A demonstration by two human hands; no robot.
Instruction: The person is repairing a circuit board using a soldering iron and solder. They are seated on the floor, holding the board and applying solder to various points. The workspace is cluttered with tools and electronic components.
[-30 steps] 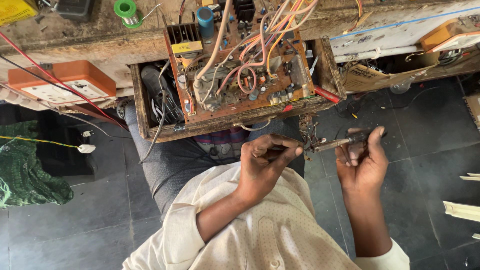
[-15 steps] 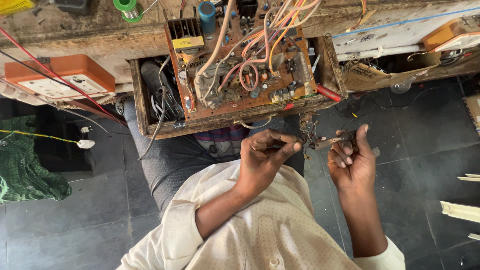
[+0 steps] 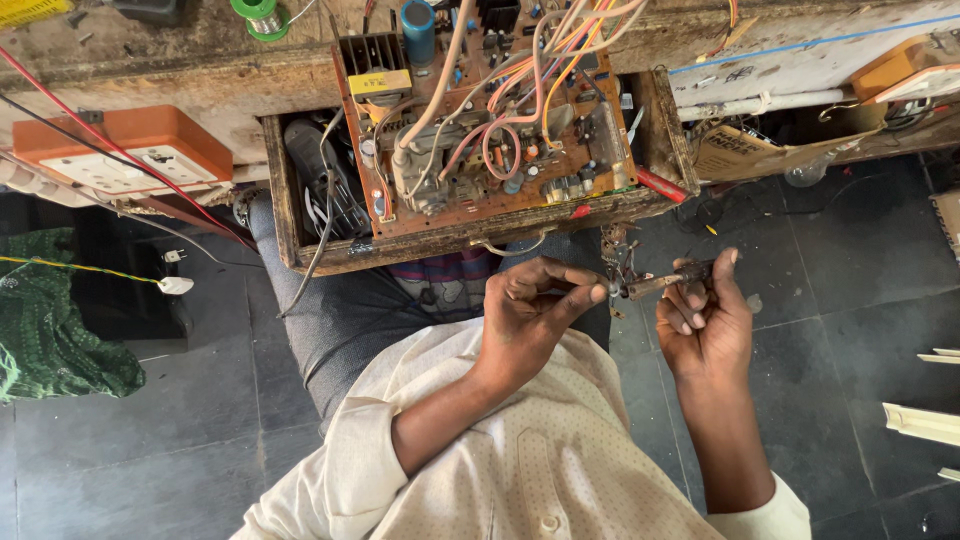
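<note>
My right hand (image 3: 705, 320) is closed around the dark handle of a thin rod-like tool (image 3: 660, 283) that looks like a soldering iron, held level above my lap. My left hand (image 3: 535, 315) pinches the tool's metal front end between thumb and forefinger. Just above that tip a small tangle of wires and parts (image 3: 617, 250) hangs from the drawer's edge. A brown circuit board (image 3: 490, 130) with many coloured wires lies tilted in an open wooden drawer (image 3: 285, 200) in front of me.
An orange socket box (image 3: 130, 150) with red and black leads sits on the left. On the worn bench top lies a green solder spool (image 3: 262, 15). A green cloth (image 3: 50, 330) and a white plug (image 3: 175, 285) lie on the dark tiled floor.
My right hand has curled its fingers tighter around the tool and moved it slightly toward my left hand, whose fingertips now meet the tool's tip.
</note>
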